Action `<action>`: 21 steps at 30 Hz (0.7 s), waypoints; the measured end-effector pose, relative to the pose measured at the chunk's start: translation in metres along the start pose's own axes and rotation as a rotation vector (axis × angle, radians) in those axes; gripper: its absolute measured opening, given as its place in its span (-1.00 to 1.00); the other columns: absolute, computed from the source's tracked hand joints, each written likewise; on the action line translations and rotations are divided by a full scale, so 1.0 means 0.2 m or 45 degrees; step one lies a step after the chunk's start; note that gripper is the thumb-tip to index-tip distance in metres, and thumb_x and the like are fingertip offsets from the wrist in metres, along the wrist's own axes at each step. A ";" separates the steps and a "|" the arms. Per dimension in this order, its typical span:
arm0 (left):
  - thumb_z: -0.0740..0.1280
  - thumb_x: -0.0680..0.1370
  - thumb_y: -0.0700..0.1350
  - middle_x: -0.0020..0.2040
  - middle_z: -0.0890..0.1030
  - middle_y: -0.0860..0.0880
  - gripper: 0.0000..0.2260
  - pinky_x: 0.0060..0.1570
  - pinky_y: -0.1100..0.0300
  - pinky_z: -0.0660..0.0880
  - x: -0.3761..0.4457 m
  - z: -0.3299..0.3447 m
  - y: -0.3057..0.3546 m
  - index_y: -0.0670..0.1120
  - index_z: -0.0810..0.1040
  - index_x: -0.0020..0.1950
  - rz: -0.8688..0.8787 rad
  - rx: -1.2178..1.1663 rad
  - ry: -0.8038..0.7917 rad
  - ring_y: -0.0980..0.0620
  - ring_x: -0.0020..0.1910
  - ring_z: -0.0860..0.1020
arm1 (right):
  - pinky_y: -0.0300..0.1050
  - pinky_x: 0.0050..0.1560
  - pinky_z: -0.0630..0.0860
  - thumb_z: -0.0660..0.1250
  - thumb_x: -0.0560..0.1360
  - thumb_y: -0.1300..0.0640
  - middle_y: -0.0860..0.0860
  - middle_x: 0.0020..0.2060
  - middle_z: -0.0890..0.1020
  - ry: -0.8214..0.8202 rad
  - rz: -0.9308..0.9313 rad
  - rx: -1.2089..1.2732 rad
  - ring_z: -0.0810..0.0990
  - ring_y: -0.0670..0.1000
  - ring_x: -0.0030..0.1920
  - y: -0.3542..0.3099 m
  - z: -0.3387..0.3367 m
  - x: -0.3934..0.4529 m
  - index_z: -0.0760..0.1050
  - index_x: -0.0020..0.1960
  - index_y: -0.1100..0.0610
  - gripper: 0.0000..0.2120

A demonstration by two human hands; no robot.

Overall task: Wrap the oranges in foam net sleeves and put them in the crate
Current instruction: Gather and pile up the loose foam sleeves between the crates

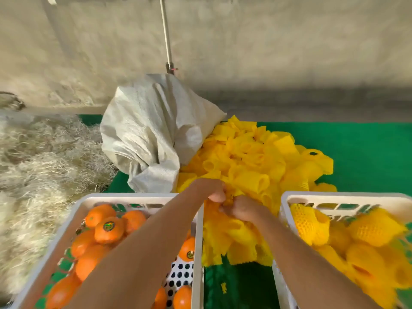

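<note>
Between the 2 crates, both hands (227, 202) reach forward, fingers curled, pinching yellow foam sleeves (247, 166).

Orange oranges (109, 230) fill a white crate (138, 197) lined with black-dotted white paper (179, 275). Yellow net sleeves (252, 161) cover green matting (367, 152).

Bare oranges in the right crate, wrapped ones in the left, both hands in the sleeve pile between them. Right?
Crates swapped. The head view shows the bare oranges in the left crate and the wrapped oranges in the right crate. The left hand and right hand are in the sleeve pile between them.
</note>
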State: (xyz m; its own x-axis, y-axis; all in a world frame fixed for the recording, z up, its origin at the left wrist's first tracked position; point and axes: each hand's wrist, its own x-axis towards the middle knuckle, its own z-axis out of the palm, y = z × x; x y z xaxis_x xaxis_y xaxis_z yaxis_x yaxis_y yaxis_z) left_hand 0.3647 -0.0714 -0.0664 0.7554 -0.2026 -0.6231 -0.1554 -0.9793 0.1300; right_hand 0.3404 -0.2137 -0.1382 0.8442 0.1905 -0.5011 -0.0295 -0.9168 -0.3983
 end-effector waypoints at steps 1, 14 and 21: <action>0.25 0.61 -0.17 0.34 0.54 -0.14 -0.59 -0.11 0.09 0.43 -0.07 0.03 0.04 -0.06 0.45 0.48 0.010 0.032 0.027 -0.16 0.12 0.54 | -0.04 0.21 0.45 0.29 0.48 -0.42 0.17 0.34 0.57 0.002 0.009 -0.013 0.54 0.18 0.32 0.00 0.03 -0.07 0.48 0.43 0.10 -0.25; 0.31 0.61 -0.23 0.23 0.65 -0.17 -0.78 0.04 0.11 0.48 -0.61 0.22 0.27 -0.17 0.69 0.19 0.381 -0.147 0.525 -0.20 0.24 0.58 | 0.07 0.32 0.45 0.37 0.27 -0.57 0.08 0.49 0.40 -0.137 0.037 -0.412 0.42 0.17 0.43 -0.08 -0.09 -0.91 0.28 0.55 0.08 0.07; 0.21 0.70 0.11 -0.24 0.52 -0.07 -0.61 -0.23 0.07 0.39 -0.54 0.11 -0.06 -0.06 0.44 -0.26 0.186 -0.309 1.093 -0.15 -0.20 0.52 | 0.12 0.12 0.65 0.37 0.17 -0.63 0.06 0.23 0.58 -0.373 0.149 -0.313 0.67 0.15 0.08 -0.23 -0.45 -1.00 0.54 0.33 0.01 -0.04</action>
State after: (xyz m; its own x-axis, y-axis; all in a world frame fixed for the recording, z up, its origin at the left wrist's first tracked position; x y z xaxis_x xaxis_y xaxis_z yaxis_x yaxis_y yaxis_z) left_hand 0.2703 -0.0383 -0.0171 0.9690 -0.1590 0.1892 -0.2218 -0.8971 0.3821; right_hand 0.2216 -0.2418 0.0487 0.6532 0.1393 -0.7443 0.0428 -0.9882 -0.1474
